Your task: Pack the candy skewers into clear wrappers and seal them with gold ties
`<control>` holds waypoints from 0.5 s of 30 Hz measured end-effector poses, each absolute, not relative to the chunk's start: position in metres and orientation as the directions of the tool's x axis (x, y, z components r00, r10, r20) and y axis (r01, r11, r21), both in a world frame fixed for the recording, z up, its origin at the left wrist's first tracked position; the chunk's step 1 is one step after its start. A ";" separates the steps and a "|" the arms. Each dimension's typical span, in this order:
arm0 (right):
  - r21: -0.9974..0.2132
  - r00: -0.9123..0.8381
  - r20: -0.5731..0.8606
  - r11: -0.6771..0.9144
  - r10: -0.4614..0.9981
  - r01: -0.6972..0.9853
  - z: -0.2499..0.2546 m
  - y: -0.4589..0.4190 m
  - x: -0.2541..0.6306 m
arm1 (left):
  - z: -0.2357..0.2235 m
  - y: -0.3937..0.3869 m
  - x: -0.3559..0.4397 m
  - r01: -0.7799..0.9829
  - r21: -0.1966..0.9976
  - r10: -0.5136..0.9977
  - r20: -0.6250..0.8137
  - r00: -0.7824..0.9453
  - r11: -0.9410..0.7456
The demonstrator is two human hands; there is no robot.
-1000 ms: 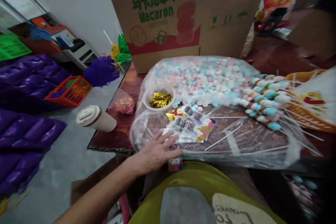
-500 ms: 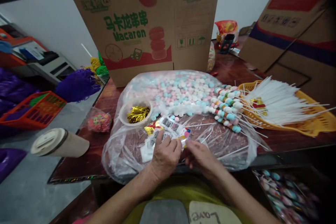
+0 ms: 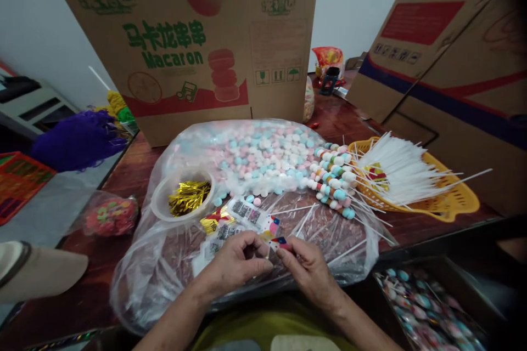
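Observation:
My left hand (image 3: pixel 236 260) and my right hand (image 3: pixel 308 267) meet near the front of the table, both pinching a small printed plastic bag (image 3: pixel 279 242) between thumb and fingers. Its dark blue and red corner shows; the rest is partly hidden by the fingers. Just beyond them lie more printed clear bags (image 3: pixel 247 214) and a gold-and-red packet (image 3: pixel 217 220). Farther back, pink, blue and white marshmallows (image 3: pixel 263 153) fill a large clear plastic bag (image 3: pixel 140 279). Skewered candy strings (image 3: pixel 335 178) are stacked to the right, with their white sticks pointing toward me.
A white bowl (image 3: pixel 157 205) holds gold twist ties (image 3: pixel 189 197). A yellow basket (image 3: pixel 457 203) carries white sticks (image 3: pixel 399 170). Large cartons (image 3: pixel 230 22) stand behind. At left are bagged candies (image 3: pixel 111 215) and a cup (image 3: pixel 53 271); a box of wrapped skewers (image 3: pixel 428 301) sits lower right.
My view has shifted, so the table things appear farther left. My hands have come to a small printed bag, now gripped between them; before, my left hand lay over the bag pile.

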State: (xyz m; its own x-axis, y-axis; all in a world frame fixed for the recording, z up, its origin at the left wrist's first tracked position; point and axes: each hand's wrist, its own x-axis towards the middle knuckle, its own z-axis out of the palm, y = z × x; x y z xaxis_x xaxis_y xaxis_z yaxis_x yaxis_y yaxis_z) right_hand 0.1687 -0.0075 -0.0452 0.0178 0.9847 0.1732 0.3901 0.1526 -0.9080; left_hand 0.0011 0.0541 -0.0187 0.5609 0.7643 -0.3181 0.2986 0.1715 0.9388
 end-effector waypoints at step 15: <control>-0.852 0.122 0.252 0.160 0.960 0.499 -0.058 0.010 0.162 | -0.026 0.042 0.007 0.529 0.827 0.866 -0.112 0.488 -0.192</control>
State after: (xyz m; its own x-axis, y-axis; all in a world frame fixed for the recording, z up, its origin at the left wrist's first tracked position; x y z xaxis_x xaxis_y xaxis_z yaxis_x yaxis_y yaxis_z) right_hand 0.1624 0.0102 -0.0583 0.1222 0.9600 0.2518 0.4986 0.1600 -0.8520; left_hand 0.0070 0.0418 -0.0259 0.4879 0.8658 -0.1115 0.5291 -0.1917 0.8266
